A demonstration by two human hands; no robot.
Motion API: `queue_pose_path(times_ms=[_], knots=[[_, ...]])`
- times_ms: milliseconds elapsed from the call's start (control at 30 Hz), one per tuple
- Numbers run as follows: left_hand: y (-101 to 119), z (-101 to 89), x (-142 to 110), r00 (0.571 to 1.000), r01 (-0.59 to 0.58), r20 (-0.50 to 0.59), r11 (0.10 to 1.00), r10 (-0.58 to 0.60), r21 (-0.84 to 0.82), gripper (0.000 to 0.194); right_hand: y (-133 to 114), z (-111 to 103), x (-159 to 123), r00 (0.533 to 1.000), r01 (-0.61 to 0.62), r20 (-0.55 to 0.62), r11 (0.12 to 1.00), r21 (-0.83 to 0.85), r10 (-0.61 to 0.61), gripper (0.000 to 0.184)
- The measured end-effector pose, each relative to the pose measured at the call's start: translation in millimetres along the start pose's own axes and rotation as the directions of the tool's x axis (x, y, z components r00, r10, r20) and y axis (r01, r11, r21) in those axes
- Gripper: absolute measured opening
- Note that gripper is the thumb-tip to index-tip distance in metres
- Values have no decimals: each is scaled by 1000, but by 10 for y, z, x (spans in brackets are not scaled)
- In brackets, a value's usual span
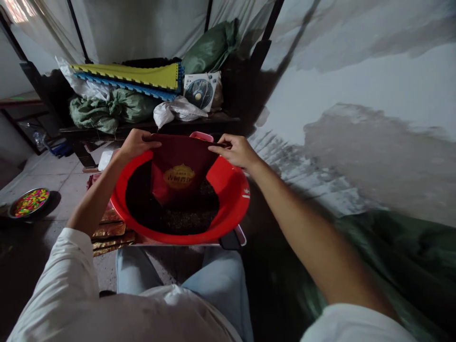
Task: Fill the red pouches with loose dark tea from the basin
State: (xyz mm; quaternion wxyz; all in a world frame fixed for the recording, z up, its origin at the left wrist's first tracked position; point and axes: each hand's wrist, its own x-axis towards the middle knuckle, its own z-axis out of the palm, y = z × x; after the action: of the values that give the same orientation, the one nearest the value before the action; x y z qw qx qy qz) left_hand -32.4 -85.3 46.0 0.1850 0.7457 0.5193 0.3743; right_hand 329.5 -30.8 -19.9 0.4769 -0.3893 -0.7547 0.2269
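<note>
**Desk:** What do we have at the hands?

**Photographer:** We see a left hand (137, 145) and a right hand (235, 151) held well apart, each clamped on one top corner of a dark red pouch (180, 171) with a gold oval label. The pouch hangs down inside a red plastic basin (230, 199), above a dark granular material (185, 221). We cannot tell whether its lower end touches that material.

**Desk:** And around the basin?

**Photographer:** A pink plastic rim (201, 136) shows just behind the pouch. The basin sits over a stack of gold-and-red packets (110, 232) by the knees of light blue jeans (221, 273). A green tarpaulin (392, 251) lies in shadow to the right.

**Desk:** The floor?

**Photographer:** We find pale floor tiles (60, 183), with a steel bowl (14, 209) of bright multicoloured pieces standing on them at the left.

**Desk:** And the room beyond?

**Photographer:** Ahead, a dark wooden shelf (149, 126) carries green woven sacks (110, 107), yellow and blue foam mats (124, 76), a boxed electric fan (201, 90) and a white plastic bag (178, 111). Another green woven sack (210, 47) sits higher up against a pale sheet (142, 28) on a dark frame. To the right, we see a white plaster wall (356, 95), blotched with large grey stains.
</note>
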Motion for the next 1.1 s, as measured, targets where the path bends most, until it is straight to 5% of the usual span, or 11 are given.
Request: queue_pose_path(times_ms=[167,333,1100], knots=[[-101,94,-121,994,-28,-111,970,2,-242,36,85,-56,-106,998,-57,-18,993,101,59,62],[-138,218,-79,977,-140,-189,966,98,-218,35,133,-6,-151,997,-35,-64,991,127,43,62],[-183,177,-46,981,-168,-121,971,149,-168,26,-11,-21,115,979,197,84,963,-186,-184,32]])
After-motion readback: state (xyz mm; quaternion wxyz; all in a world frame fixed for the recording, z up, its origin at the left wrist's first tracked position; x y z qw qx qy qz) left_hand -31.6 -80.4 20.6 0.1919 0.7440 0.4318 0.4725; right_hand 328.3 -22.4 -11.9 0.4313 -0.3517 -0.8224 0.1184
